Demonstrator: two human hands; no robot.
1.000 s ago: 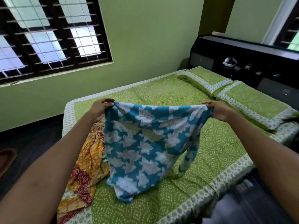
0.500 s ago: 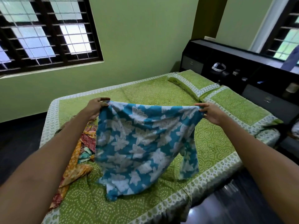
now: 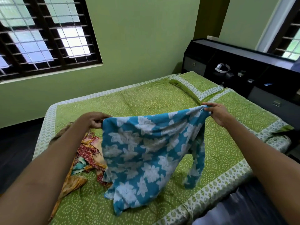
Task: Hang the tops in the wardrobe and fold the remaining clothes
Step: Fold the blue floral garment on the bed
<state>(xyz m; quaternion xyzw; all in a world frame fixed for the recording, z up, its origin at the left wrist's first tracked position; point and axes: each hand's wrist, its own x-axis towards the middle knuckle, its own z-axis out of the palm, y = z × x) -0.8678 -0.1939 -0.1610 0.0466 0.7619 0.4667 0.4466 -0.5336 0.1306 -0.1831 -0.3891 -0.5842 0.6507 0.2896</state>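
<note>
Blue white-flowered cotton top [image 3: 146, 153] pinched by left hand [image 3: 94, 120] and right hand [image 3: 217, 115], now lowered, hem touching green bed [image 3: 162, 98]; spreading apparently begun.

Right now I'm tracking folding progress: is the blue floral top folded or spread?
Spread: left hand and right hand hold the blue white-flowered top stretched open above the bed.
</note>
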